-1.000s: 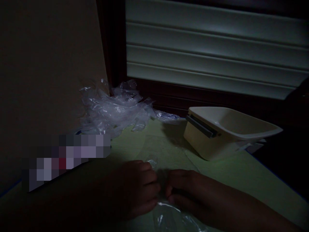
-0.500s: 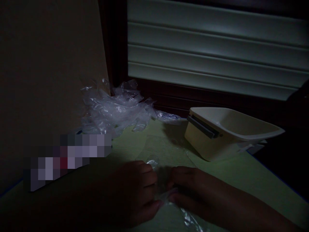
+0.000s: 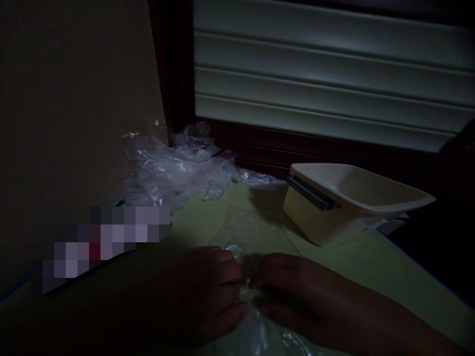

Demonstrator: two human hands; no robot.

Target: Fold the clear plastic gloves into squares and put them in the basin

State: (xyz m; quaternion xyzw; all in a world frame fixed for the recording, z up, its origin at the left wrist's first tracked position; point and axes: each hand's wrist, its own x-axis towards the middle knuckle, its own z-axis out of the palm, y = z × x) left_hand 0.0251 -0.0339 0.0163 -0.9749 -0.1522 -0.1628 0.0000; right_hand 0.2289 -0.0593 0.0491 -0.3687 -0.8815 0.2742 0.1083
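Observation:
Low in the dim head view, a clear plastic bag (image 3: 259, 332) lies on the pale green tabletop (image 3: 208, 222), crinkled between and below my hands. My left hand (image 3: 217, 296) is closed, its fingers curled down on the plastic. Close by on the right, my right hand (image 3: 297, 291) rests over the bag with thumb and fingers slightly parted and nothing visible gripped. A flat, clear sheet of plastic stretches out ahead of both hands. Shadow hides the palms and part of the fingertips.
A heap of crumpled clear plastic bags (image 3: 178, 165) is at the back left by the wall. A cream plastic bin (image 3: 311, 217) with a grey latch stands back right near the table edge. A pixelated package (image 3: 107, 240) lies left. Behind is a slatted shutter (image 3: 297, 74).
My right thumb has come away from the fingers, and the plastic pinched there has dropped toward me. My left hand stays nearly in place.

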